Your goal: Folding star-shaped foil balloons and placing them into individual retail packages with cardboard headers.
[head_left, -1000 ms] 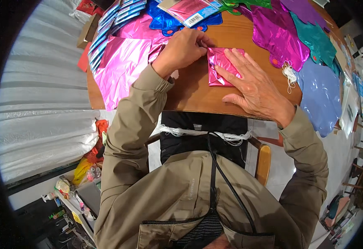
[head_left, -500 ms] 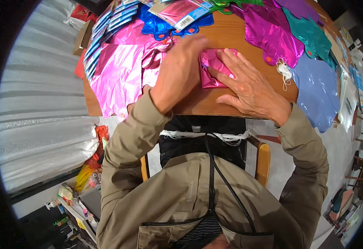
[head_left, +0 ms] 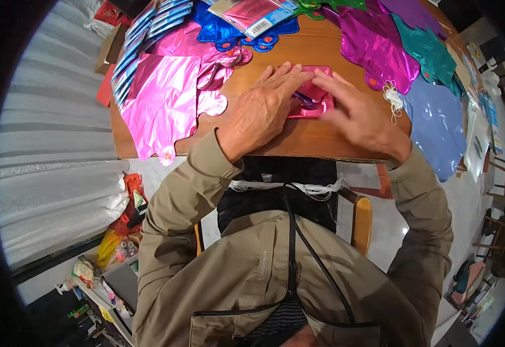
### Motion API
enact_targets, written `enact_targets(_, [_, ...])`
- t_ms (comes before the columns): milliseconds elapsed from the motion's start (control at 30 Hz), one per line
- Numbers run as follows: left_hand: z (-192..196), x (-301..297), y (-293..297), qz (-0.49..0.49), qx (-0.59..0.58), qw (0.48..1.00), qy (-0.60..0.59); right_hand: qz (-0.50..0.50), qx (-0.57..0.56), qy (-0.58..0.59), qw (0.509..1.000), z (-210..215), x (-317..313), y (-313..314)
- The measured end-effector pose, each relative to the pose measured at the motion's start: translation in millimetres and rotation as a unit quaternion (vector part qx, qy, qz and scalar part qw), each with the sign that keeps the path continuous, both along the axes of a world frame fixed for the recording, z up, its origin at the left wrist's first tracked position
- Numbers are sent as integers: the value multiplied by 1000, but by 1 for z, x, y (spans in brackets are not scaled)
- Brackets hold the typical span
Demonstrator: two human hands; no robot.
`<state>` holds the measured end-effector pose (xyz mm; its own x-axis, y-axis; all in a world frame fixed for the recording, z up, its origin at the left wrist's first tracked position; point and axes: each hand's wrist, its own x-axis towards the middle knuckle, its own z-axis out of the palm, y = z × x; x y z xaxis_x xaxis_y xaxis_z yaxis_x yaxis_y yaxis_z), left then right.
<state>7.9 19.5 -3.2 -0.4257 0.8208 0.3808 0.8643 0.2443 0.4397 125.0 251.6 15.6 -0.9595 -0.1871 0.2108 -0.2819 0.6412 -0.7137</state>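
Observation:
A pink foil piece (head_left: 308, 109), folded into a small square, lies on the wooden table (head_left: 275, 144) in front of me; it looks like the flat foil balloons around it. Over its left edge my left hand (head_left: 262, 110) rests with its fingers stretched out and pressing flat. My right hand (head_left: 356, 111) hovers over or touches the right side, fingers extended and partly blurred. Both hands cover much of the foil's top and sides. To the left spreads a pile of unfolded light pink foil balloons (head_left: 164, 95) with rounded tabs.
Blue foil balloons (head_left: 212, 29) and a packaged pink foil (head_left: 252, 14) lie at the back. Stacked packets (head_left: 163, 18) stand far left. Magenta (head_left: 374, 43), teal (head_left: 431, 52) and grey-blue foils (head_left: 437, 127) line the right, beside a white string bundle (head_left: 392, 98).
My left hand has come down and right onto the folded foil. My right hand has shifted slightly right, with its fingers lifted from lying flat across the foil.

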Motion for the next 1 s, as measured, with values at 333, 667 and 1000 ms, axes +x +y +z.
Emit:
enact_targets(333, [-2, -2, -3, -6, -31, 998, 57, -31, 143, 134, 980, -2, 27, -13])
enact_targets(667, [0, -7, -7, -42, -41, 998, 34, -30, 147, 160, 976, -9, 31, -12])
enact_targets(1000, [2, -6, -7, -43, -51, 997, 39, -288, -65, -115, 948, 29, -14, -3])
